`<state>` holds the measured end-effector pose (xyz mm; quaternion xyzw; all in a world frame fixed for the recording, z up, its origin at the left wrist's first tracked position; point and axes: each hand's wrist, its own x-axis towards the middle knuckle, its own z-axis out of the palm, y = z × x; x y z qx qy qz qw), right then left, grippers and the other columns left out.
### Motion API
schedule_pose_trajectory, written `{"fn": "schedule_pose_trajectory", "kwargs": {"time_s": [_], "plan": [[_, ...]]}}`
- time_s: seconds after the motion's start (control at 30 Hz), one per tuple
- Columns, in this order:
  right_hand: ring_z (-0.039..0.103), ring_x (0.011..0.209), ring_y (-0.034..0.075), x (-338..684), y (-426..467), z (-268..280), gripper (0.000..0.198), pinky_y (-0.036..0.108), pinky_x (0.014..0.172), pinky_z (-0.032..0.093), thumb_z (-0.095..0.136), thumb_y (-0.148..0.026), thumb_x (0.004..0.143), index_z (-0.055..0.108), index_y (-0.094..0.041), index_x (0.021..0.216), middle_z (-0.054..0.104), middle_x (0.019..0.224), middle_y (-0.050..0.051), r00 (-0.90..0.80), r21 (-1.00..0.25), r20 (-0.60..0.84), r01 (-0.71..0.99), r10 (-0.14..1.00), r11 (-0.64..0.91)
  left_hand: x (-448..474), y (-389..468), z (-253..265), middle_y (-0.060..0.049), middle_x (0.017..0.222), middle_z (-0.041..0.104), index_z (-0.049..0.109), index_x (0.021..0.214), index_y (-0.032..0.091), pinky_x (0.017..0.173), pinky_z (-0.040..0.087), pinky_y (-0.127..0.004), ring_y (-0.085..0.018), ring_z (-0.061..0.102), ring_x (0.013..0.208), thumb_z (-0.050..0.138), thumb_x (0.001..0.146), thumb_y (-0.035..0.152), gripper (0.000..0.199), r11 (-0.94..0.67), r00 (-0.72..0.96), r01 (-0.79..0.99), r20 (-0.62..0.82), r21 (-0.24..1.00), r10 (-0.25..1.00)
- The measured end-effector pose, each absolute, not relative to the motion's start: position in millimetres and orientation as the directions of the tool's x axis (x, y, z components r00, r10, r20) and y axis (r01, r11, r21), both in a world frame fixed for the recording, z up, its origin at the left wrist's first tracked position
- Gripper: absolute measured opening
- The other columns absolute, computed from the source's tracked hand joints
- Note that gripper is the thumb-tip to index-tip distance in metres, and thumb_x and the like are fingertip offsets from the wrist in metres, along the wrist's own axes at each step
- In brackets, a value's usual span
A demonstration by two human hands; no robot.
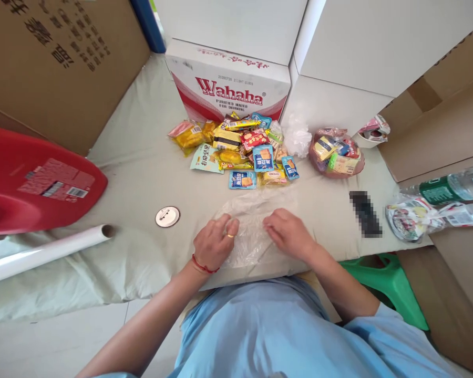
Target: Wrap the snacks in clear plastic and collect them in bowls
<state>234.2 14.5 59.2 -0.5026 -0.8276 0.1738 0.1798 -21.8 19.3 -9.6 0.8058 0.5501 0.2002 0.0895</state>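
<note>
A thin clear plastic bag lies spread on the cloth-covered table in front of me. My left hand, with a ring and a red cord bracelet, is closed with its fingers at the bag's left edge. On the opposite edge, the fingers of my right hand are pinched together on the plastic. Just beyond the bag is a pile of packaged snacks, with a blue packet and a yellow packet at its near side. A round pin badge rests face down left of my left hand.
Behind the snacks stands a Wahaba-type water carton. To the right are a bowl of snacks, a crumpled white bag, a blurred dark object and plastic bottles. A red jug and a white roll occupy the left.
</note>
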Motion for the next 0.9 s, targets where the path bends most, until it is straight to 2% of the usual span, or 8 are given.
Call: {"fn": "schedule_pose_trajectory", "kwargs": {"time_s": [0.07, 0.17, 0.27, 0.4, 0.57, 0.7, 0.8, 0.9], "plan": [[0.061, 0.108, 0.027, 218, 11, 45, 0.021, 0.043, 0.095, 0.055, 0.054, -0.021, 0.101, 0.074, -0.021, 0.109, 0.071, 0.109, 0.012, -0.557, -0.414, 0.069, 0.739, 0.827, 0.532, -25, 20, -12, -0.008, 0.127, 0.077, 0.077, 0.112, 0.03, 0.101, 0.051, -0.041, -0.023, 0.071, 0.113, 0.047, 0.105, 0.023, 0.031, -0.559, 0.502, 0.737, 0.247, 0.38, 0.829], [0.052, 0.136, 0.032, 214, 4, 20, 0.032, 0.054, 0.113, 0.049, 0.057, -0.021, 0.101, 0.071, -0.022, 0.13, 0.063, 0.142, 0.016, -0.536, -0.387, 0.081, 0.76, 0.841, 0.522, -26, 27, -7, -0.005, 0.142, 0.07, 0.07, 0.129, 0.03, 0.125, 0.032, -0.052, -0.022, 0.057, 0.141, 0.042, 0.104, 0.014, 0.041, -0.692, 0.665, 0.621, 0.219, 0.368, 0.714], [0.045, 0.148, 0.034, 226, -5, 2, 0.042, 0.059, 0.119, 0.045, 0.058, -0.028, 0.102, 0.063, -0.022, 0.144, 0.052, 0.158, 0.017, -0.494, -0.399, 0.103, 0.775, 0.864, 0.49, -27, 35, -1, -0.01, 0.161, 0.052, 0.054, 0.151, 0.027, 0.129, 0.009, -0.069, -0.028, 0.045, 0.152, 0.039, 0.105, 0.019, 0.049, -0.621, 0.613, 0.713, 0.139, 0.326, 0.778], [0.043, 0.151, 0.033, 242, -19, -6, 0.047, 0.059, 0.122, 0.043, 0.056, -0.033, 0.104, 0.058, -0.021, 0.15, 0.048, 0.162, 0.015, -0.494, -0.417, 0.097, 0.768, 0.864, 0.486, -28, 40, 3, -0.012, 0.166, 0.043, 0.043, 0.159, 0.027, 0.123, -0.003, -0.079, -0.033, 0.043, 0.153, 0.036, 0.109, 0.039, 0.053, -0.501, 0.512, 0.801, 0.06, 0.326, 0.857], [0.045, 0.151, 0.031, 253, -27, 7, 0.046, 0.059, 0.123, 0.043, 0.058, -0.035, 0.104, 0.061, -0.025, 0.148, 0.052, 0.161, 0.013, -0.542, -0.526, 0.065, 0.694, 0.838, 0.491, -25, 43, 4, -0.012, 0.169, 0.038, 0.041, 0.161, 0.027, 0.122, -0.002, -0.081, -0.034, 0.04, 0.155, 0.029, 0.109, 0.042, 0.056, -0.407, 0.417, 0.86, 0.036, 0.307, 0.908], [0.06, 0.136, 0.027, 267, -10, 33, 0.033, 0.052, 0.115, 0.05, 0.056, -0.038, 0.104, 0.072, -0.028, 0.131, 0.067, 0.144, 0.011, -0.552, -0.706, 0.035, 0.576, 0.833, 0.412, -22, 40, 2, -0.012, 0.17, 0.034, 0.039, 0.163, 0.027, 0.124, 0.001, -0.078, -0.034, 0.036, 0.157, 0.03, 0.108, 0.043, 0.057, -0.358, 0.366, 0.895, 0.02, 0.267, 0.93], [0.07, 0.116, 0.025, 279, 22, 51, 0.029, 0.046, 0.104, 0.055, 0.054, -0.041, 0.105, 0.076, -0.029, 0.118, 0.075, 0.123, 0.009, -0.355, -0.757, 0.087, 0.584, 0.931, 0.293, -20, 30, -1, -0.012, 0.171, 0.032, 0.037, 0.164, 0.026, 0.125, 0.001, -0.076, -0.034, 0.033, 0.158, 0.031, 0.108, 0.043, 0.059, -0.356, 0.364, 0.901, 0.012, 0.249, 0.931], [0.071, 0.094, 0.025, 278, 67, 64, 0.029, 0.041, 0.088, 0.056, 0.054, -0.043, 0.103, 0.077, -0.025, 0.103, 0.075, 0.1, 0.008, -0.16, -0.712, 0.153, 0.667, 0.975, 0.221, -19, 20, -3, -0.013, 0.172, 0.03, 0.035, 0.165, 0.024, 0.125, 0.001, -0.075, -0.034, 0.032, 0.159, 0.031, 0.108, 0.043, 0.06, -0.351, 0.359, 0.904, 0.014, 0.244, 0.933]]}}
